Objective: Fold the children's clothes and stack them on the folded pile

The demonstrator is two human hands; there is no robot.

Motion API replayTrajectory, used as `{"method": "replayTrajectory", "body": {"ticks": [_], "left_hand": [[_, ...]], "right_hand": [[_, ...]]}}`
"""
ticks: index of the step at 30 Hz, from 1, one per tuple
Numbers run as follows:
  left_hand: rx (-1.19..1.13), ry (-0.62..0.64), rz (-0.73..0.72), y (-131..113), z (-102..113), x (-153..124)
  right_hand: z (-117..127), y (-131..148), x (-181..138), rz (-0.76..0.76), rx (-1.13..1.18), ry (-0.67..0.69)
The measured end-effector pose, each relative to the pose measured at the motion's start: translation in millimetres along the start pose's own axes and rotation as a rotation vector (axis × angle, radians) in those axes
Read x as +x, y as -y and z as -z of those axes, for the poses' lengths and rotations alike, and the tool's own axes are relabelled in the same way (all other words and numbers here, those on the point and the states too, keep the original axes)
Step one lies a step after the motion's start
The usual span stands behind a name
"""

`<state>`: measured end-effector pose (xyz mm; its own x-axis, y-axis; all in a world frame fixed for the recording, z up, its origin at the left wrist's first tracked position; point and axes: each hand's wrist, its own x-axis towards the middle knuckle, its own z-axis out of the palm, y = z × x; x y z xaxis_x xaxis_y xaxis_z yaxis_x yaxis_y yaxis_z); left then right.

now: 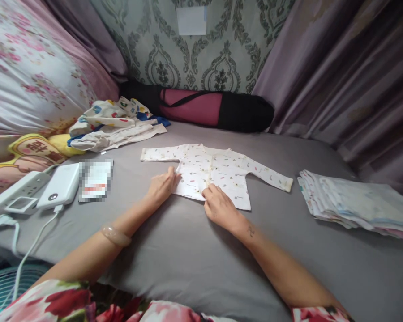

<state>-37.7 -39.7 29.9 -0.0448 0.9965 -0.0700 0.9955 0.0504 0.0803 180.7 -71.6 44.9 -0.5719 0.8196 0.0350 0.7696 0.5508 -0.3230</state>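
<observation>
A small white baby shirt (218, 170) with a tiny scattered print lies flat on the grey sheet, its two long sleeves spread to the sides. My left hand (161, 185) is closed at the shirt's left side edge, below the left sleeve, fingertips pinching the cloth. With curled fingers my right hand (221, 206) holds the bottom hem near the cream front strip. The shirt's hem under the right fingers is partly hidden.
Folded cloths (359, 201) are stacked at the right. Rumpled baby clothes (110, 123) lie back left, beside a long black and maroon bag (195, 107). At left are a power bank (59, 185), a power strip (16, 194), cables and a blurred packet (96, 180).
</observation>
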Motion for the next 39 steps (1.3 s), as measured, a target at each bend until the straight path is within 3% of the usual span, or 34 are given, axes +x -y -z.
{"method": "replayTrajectory", "body": {"ticks": [3, 6, 9, 11, 18, 25, 28, 33, 39], "left_hand": [[0.037, -0.078, -0.063, -2, 5, -3], [-0.071, -0.208, -0.319, -12, 9, -11], [-0.296, -0.12, -0.701, -27, 9, -19], [-0.356, -0.029, -0.835, -36, 6, -20], [-0.362, -0.003, -0.771, -37, -8, -17], [-0.423, -0.056, -0.684, -43, -3, -22], [-0.494, -0.046, -0.646, -44, 0, -25], [-0.39, -0.045, -0.802, -41, 0, -35], [-0.251, 0.035, -0.907, -37, 15, -52]], "right_hand": [[12, -16, -1, 0.065, 0.203, 0.067], [22, -32, -3, 0.032, 0.302, 0.094], [23, -39, -3, -0.032, 0.281, 0.09], [21, -38, -2, -0.038, 0.267, 0.116], [16, -41, 6, -0.028, 0.273, 0.046], [8, -66, 19, -0.398, 1.009, 0.082], [10, -66, 20, -0.449, 1.144, 0.07], [9, -59, 18, -0.341, 1.01, 0.101], [11, -49, 10, -0.046, 0.65, 0.117]]}}
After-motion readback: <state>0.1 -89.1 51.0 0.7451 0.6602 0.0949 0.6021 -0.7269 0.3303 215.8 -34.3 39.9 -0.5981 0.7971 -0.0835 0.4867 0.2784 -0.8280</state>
